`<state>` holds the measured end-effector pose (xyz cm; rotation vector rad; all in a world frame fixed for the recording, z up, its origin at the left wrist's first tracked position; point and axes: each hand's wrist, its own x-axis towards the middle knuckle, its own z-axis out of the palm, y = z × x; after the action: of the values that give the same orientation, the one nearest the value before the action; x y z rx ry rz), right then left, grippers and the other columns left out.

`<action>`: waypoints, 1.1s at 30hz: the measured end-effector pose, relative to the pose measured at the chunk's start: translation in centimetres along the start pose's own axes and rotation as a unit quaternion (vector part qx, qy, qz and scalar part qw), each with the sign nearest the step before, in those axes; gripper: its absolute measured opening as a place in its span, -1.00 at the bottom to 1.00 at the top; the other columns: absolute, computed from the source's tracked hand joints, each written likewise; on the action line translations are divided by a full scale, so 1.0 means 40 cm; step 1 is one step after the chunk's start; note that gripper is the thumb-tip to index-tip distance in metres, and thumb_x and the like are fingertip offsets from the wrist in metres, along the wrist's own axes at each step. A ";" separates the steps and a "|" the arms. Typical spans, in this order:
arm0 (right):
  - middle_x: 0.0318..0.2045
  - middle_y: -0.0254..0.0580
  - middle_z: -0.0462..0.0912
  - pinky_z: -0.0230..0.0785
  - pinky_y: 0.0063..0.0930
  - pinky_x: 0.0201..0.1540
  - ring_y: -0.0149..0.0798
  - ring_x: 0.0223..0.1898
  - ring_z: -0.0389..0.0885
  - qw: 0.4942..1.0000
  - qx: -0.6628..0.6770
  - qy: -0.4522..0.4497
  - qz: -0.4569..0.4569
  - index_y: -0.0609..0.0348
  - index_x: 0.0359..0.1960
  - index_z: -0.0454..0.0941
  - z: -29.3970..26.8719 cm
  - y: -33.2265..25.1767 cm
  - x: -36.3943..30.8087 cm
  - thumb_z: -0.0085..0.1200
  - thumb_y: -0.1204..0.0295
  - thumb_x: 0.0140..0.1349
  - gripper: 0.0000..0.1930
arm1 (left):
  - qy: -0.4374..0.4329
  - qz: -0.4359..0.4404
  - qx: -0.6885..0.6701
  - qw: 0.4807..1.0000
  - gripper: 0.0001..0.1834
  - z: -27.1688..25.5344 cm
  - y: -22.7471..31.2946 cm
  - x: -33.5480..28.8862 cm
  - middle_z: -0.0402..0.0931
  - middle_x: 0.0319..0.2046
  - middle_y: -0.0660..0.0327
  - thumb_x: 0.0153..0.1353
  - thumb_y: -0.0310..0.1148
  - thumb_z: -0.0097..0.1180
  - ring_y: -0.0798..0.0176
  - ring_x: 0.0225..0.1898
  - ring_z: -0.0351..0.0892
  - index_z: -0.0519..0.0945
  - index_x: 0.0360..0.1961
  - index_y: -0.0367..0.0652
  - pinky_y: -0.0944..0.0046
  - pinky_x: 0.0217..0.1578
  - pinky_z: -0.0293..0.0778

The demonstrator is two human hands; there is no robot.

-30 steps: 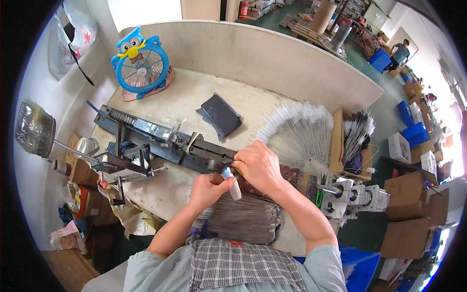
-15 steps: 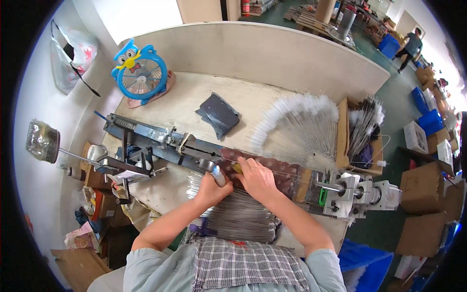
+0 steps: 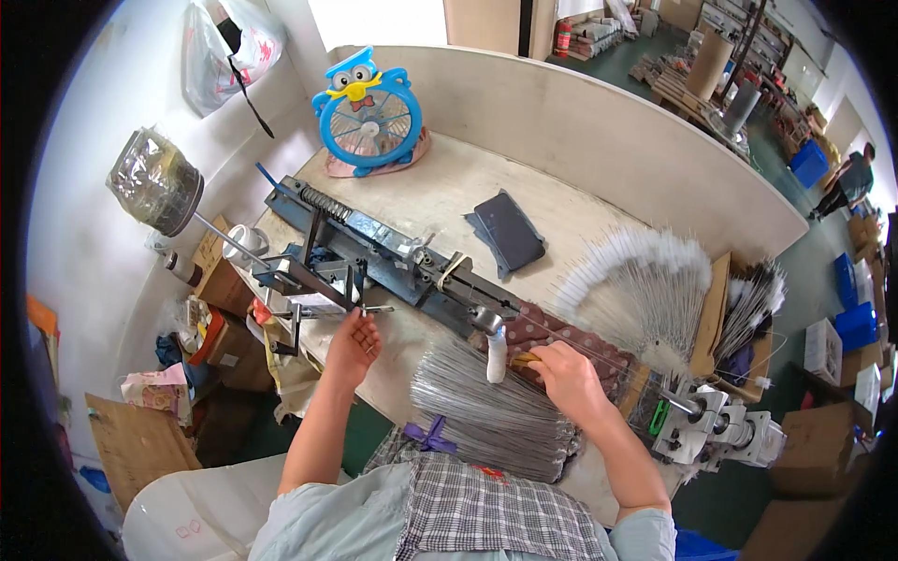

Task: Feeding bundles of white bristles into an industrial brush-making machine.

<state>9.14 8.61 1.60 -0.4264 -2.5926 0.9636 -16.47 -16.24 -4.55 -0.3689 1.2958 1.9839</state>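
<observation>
My left hand (image 3: 354,344) is raised beside a metal rod (image 3: 378,309) on the black bracket at the left, fingers loosely curled and apart, with nothing visible in them. My right hand (image 3: 572,376) is closed around a small yellow tool (image 3: 526,358), its kind mostly hidden by the fingers. Between the hands stands a white-wrapped lever handle (image 3: 496,357), untouched, on a long dark metal bench fixture (image 3: 398,245). Under the right hand's far side lies brown dotted cloth (image 3: 580,340), with thin wires stretched over it. A thick bundle of thin metal wires (image 3: 486,402) lies nearest me.
A grey-white clamp mechanism (image 3: 716,421) closes the fixture's right end. Behind it are fanned white-tipped wires (image 3: 645,271) and a cardboard box (image 3: 716,313) of wires. A dark phone-like slab (image 3: 510,232) and a blue fan (image 3: 370,129) stand farther back. A wrapped lamp (image 3: 154,182) juts in at left.
My left hand has let go of the white-wrapped handle and moved left to the bracket's rod. My right hand still holds the yellow tool. The whole view has swung left.
</observation>
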 end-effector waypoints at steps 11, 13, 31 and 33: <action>-0.40 -0.08 0.57 0.44 -0.24 -0.35 0.03 -0.38 0.56 1.000 -0.020 -0.002 0.015 0.17 -0.22 0.55 -0.076 -0.069 -0.016 0.15 0.54 0.05 -0.78 | 0.056 0.063 -0.027 0.996 -0.84 0.014 -0.031 0.014 0.47 -0.56 0.39 0.16 -0.27 0.18 0.48 -0.53 0.44 0.55 -0.36 -0.12 0.46 -0.45 0.42; -0.43 -0.10 0.59 0.44 -0.26 -0.36 0.01 -0.39 0.56 0.999 -0.046 0.025 0.007 0.15 -0.23 0.57 -0.107 -0.070 -0.018 0.16 0.54 0.02 -0.77 | 0.014 0.096 0.011 0.995 -0.85 0.031 -0.069 -0.001 0.47 -0.56 0.37 0.17 -0.29 0.18 0.48 -0.54 0.43 0.55 -0.36 -0.14 0.46 -0.46 0.41; -0.49 -0.19 0.61 0.38 -0.41 -0.35 -0.24 -0.44 0.55 0.974 0.166 0.085 0.131 0.16 -0.28 0.66 -0.197 0.048 -0.085 0.24 0.45 0.03 -0.81 | -0.359 0.074 0.171 0.914 -0.83 0.498 -0.357 -0.183 0.51 -0.43 0.30 0.29 -0.38 0.03 0.52 -0.47 0.42 0.55 -0.23 -0.27 0.51 -0.41 0.38; -0.51 -0.26 0.59 0.36 -0.45 -0.31 -0.26 -0.42 0.53 0.993 0.077 0.076 0.036 0.16 -0.35 0.66 -0.204 0.038 -0.081 0.25 0.45 0.00 -0.84 | -0.317 0.084 0.197 0.924 -0.83 0.493 -0.342 -0.189 0.51 -0.43 0.29 0.29 -0.37 0.04 0.52 -0.47 0.42 0.54 -0.23 -0.27 0.51 -0.42 0.37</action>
<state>15.66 13.09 5.72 -0.5322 -2.3621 1.1023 1.26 1.13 -0.39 0.5559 1.2649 1.6971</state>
